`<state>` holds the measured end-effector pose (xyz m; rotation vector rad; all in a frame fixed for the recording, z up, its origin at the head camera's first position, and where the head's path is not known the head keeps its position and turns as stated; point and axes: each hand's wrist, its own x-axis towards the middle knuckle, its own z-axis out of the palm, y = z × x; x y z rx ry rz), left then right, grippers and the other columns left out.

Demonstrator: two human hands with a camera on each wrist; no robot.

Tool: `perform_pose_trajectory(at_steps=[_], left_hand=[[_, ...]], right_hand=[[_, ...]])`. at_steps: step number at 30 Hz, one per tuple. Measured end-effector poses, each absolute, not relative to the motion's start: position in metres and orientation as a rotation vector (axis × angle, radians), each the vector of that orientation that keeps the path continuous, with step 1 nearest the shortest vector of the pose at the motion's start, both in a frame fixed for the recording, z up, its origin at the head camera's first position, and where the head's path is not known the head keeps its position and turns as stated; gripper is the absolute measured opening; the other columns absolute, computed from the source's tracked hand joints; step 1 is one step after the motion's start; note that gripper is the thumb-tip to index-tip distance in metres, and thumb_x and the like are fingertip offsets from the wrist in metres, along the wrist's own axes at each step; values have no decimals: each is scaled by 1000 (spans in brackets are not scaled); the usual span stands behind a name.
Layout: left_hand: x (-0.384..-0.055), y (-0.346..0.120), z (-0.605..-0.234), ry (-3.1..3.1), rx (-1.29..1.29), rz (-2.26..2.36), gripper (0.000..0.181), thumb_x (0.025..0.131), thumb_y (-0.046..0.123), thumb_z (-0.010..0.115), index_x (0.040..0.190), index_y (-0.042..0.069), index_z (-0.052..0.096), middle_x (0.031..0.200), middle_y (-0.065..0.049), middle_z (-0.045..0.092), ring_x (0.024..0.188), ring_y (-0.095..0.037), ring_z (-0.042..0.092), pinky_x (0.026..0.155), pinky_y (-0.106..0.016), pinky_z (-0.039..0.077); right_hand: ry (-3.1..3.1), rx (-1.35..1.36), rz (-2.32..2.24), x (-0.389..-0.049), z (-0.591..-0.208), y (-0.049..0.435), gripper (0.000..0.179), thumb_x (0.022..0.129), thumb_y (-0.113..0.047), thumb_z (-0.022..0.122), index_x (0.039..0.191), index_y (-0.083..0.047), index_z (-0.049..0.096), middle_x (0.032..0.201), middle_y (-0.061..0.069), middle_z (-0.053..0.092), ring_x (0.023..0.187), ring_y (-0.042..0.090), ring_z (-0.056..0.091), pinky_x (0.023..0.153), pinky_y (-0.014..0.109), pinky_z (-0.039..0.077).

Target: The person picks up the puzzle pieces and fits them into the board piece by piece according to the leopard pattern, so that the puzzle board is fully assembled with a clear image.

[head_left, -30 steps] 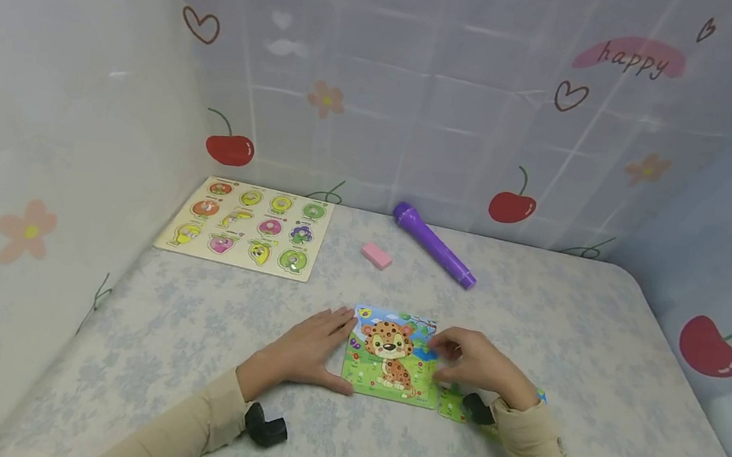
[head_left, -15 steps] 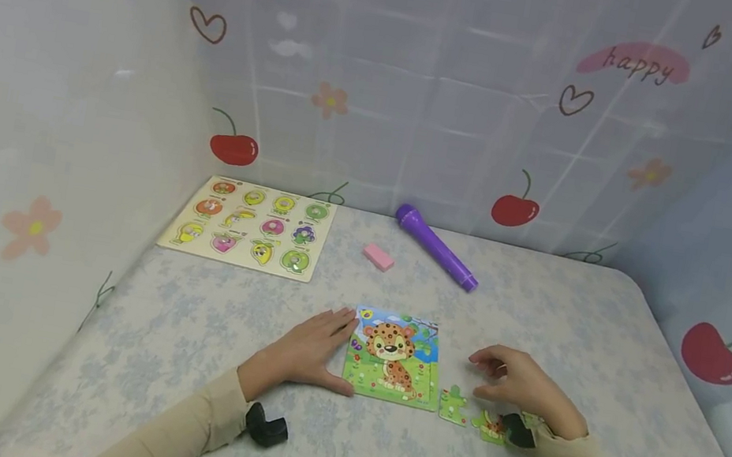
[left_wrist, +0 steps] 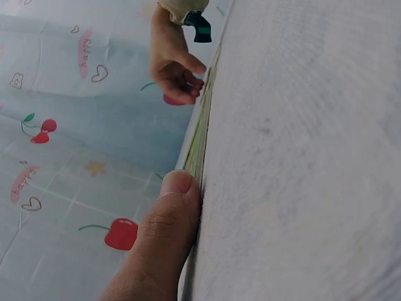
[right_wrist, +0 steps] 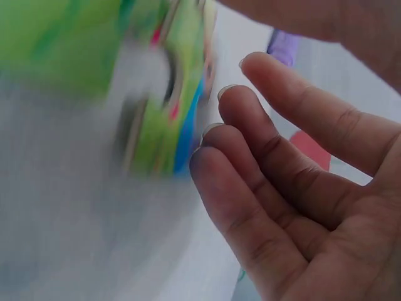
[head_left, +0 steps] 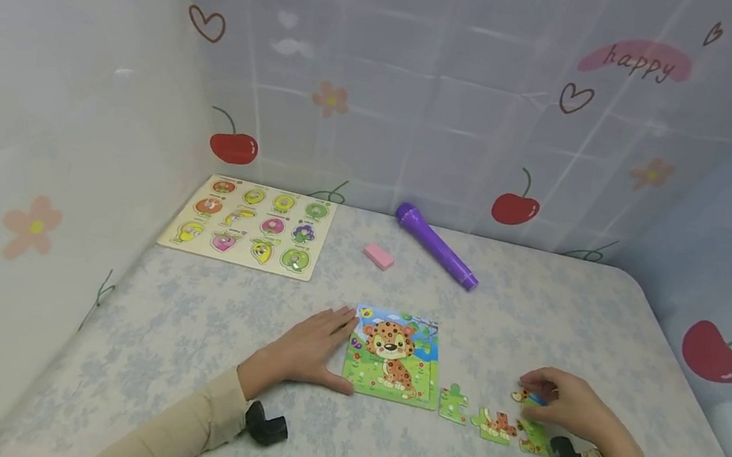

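Note:
My left hand (head_left: 306,348) lies at the left side of a square leopard picture puzzle (head_left: 393,357), fingers extended and thumb at its lower left corner. In the left wrist view the thumb (left_wrist: 170,216) meets the edge of the thin board. To the right, my right hand (head_left: 575,405) hovers over loose jigsaw pieces with its fingers loosely bent. A blue-and-green piece (right_wrist: 164,135) appears blurred just beyond the fingertips in the right wrist view. Beside it lie a green piece (head_left: 453,404) and a spotted one (head_left: 496,426); other pieces are partly hidden under the hand.
At the back left lies a fruit puzzle board (head_left: 244,225). A pink eraser-like block (head_left: 379,256) and a purple toy microphone (head_left: 437,246) rest behind the leopard puzzle. A printed curtain (head_left: 428,110) encloses the patterned table (head_left: 317,445) at the back and sides.
My right hand has left the right edge of the leopard puzzle and moved right over the loose pieces, uncovering some of them. The left hand stays in place.

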<state>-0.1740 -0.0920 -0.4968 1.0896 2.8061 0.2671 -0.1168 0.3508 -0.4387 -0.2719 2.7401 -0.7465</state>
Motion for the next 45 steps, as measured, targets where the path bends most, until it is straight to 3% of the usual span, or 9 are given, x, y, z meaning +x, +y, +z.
perform_pose_trajectory(at_steps=[16, 35, 45], left_hand=[[-173, -93, -498, 2797, 1080, 289, 119, 73, 86, 52, 156, 7, 18, 164, -9, 18, 152, -21, 16, 125, -38, 18], [-176, -90, -499, 2802, 1087, 270, 119, 73, 86, 51, 157, 9, 17, 164, -8, 16, 153, -20, 15, 126, -38, 17], [-175, -92, -498, 2797, 1082, 282, 118, 74, 86, 50, 157, 8, 18, 164, -9, 17, 153, -21, 16, 126, -39, 18]], right_hand=[[2734, -212, -727, -118, -445, 372, 50, 74, -24, 84, 113, 0, 66, 96, 4, 62, 81, 7, 53, 66, 22, 49], [2706, -194, -785, -118, -449, 390, 42, 71, -24, 86, 102, -4, 66, 88, 3, 59, 73, 3, 49, 62, 21, 46], [2790, -95, -829, -112, -455, 384, 49, 69, -24, 88, 104, -1, 62, 89, 4, 61, 74, 5, 53, 62, 20, 49]])
